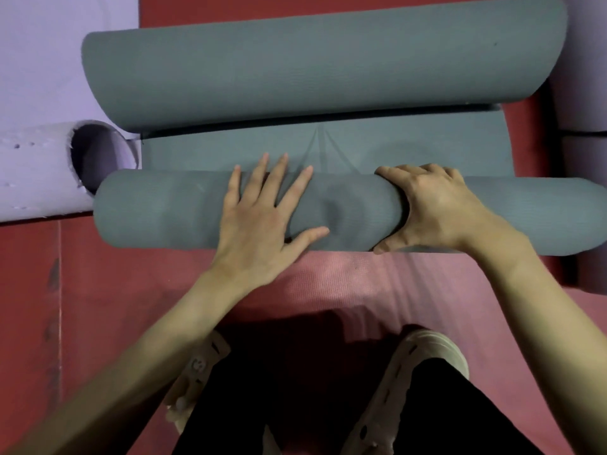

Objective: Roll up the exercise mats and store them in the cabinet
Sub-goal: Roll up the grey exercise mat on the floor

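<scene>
Head view: grey mat (184,211) partly rolled.
Roll is pressed by flat left hand (259,221), gripped by right hand (437,211); flat stretch beyond fingers remains, cabinet unseen.

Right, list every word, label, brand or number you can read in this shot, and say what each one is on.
No readable text anywhere in this view.
Grey mat, both its rolled ends and the flat stretch between: plain, no label or logo.
Lilac mat on the left: only small dents, no print.
Pink mat and red floor: bare.
Shoes: marks on the straps are too blurred to read.
</scene>
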The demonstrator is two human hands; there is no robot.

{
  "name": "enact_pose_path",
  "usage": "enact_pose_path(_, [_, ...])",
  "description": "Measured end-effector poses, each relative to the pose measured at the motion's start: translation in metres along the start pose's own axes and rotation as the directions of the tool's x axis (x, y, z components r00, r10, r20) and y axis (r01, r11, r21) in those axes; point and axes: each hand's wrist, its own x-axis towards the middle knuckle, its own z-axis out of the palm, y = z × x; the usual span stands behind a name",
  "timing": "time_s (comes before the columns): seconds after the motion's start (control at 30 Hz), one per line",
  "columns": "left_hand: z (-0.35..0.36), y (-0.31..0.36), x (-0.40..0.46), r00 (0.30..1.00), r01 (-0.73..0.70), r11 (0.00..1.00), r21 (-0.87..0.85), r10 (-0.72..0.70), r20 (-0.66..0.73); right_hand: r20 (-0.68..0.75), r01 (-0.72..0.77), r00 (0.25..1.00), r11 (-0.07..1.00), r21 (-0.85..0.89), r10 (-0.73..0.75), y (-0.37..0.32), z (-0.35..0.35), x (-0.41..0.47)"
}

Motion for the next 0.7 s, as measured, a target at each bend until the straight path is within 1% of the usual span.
enact_pose_path(0.1, [0.000, -0.005, 0.017, 1.000, 0.031, 0.999, -0.011, -0.031, -0.002, -0.061, 0.003, 0.998, 1.000, 0.023, -0.001, -0.005, 0.001, -0.003])
enact_pose_path(0.2, [-0.003, -0.009, 0.042, 0.996, 0.083, 0.996, -0.023, -0.082, 0.028, -0.221, 0.013, 0.975, 0.998, 0.062, 0.001, -0.014, 0.015, -0.014])
enact_pose_path(0.27, [-0.005, -0.011, 0.057, 0.995, 0.096, 0.995, 0.001, -0.096, 0.033, -0.308, -0.004, 0.951, 0.995, 0.095, 0.034, -0.019, 0.026, -0.016])
enact_pose_path(0.37, [-0.008, -0.015, 0.068, 0.997, 0.068, 0.997, 0.019, -0.069, 0.026, -0.408, -0.030, 0.912, 0.999, 0.025, 0.038, -0.019, 0.040, -0.007])
enact_pose_path(0.47, [-0.005, -0.013, 0.059, 1.000, 0.028, 0.999, 0.040, -0.028, -0.006, -0.496, -0.052, 0.868, 0.998, -0.037, 0.027, -0.016, 0.047, 0.006])
enact_pose_path(0.57, [0.000, -0.006, 0.048, 0.998, 0.005, 0.999, 0.039, -0.003, -0.055, -0.529, -0.062, 0.848, 0.995, -0.072, 0.015, -0.013, 0.046, 0.014])
enact_pose_path(0.6, [0.000, -0.006, 0.051, 0.999, 0.010, 1.000, 0.025, -0.008, -0.049, -0.534, -0.066, 0.845, 0.995, -0.079, 0.013, -0.013, 0.044, 0.017])
enact_pose_path(0.63, [-0.001, -0.007, 0.058, 0.999, 0.025, 1.000, 0.009, -0.025, -0.030, -0.529, -0.066, 0.848, 0.995, -0.081, 0.013, -0.012, 0.041, 0.020])
enact_pose_path(0.7, [-0.005, -0.010, 0.074, 0.998, 0.056, 0.998, 0.004, -0.056, -0.006, -0.469, -0.056, 0.883, 0.997, -0.053, 0.025, -0.010, 0.031, 0.028])
